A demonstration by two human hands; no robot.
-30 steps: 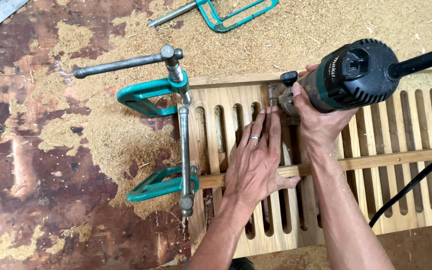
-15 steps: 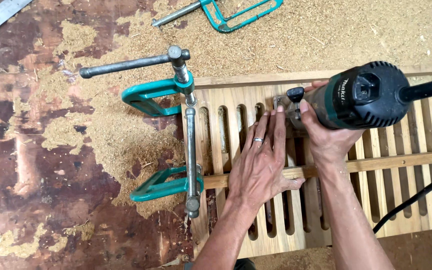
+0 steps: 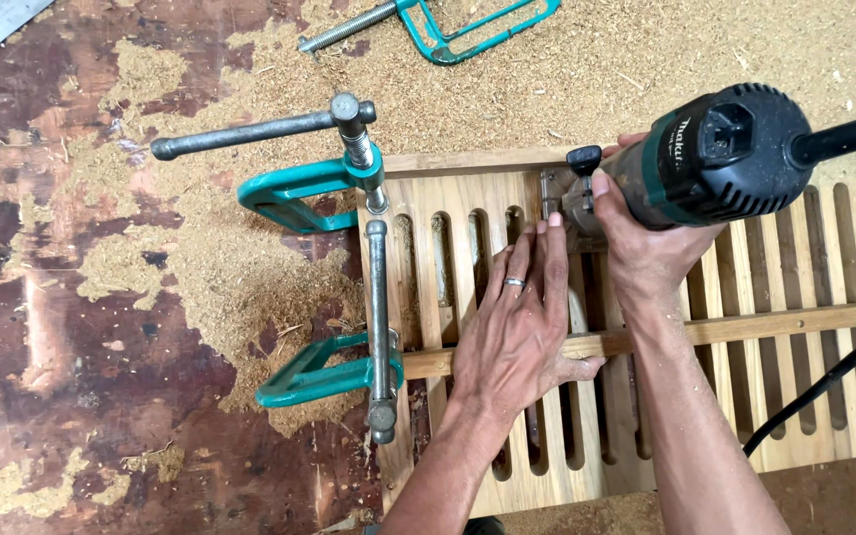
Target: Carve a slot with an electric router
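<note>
Wood: slatted panel (image 3: 646,396) lies clamped on the sawdusty counter (image 3: 101,297).
Right hand (image 3: 646,248): clenched round my router (image 3: 715,159), at the panel's top edge.
Left hand (image 3: 522,337): flat, released, pressing slats.
Risk: I judge my fingertips (image 3: 554,226), near the bit, could get nicked if it kicks.

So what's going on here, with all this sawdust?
A person is working on a slotted wooden panel on a sawdust-strewn bench. The right hand grips a green-and-black power router standing upright at the panel's far edge. The left hand lies flat on the slats beside it. Two teal clamps pin the panel's left end.
</note>
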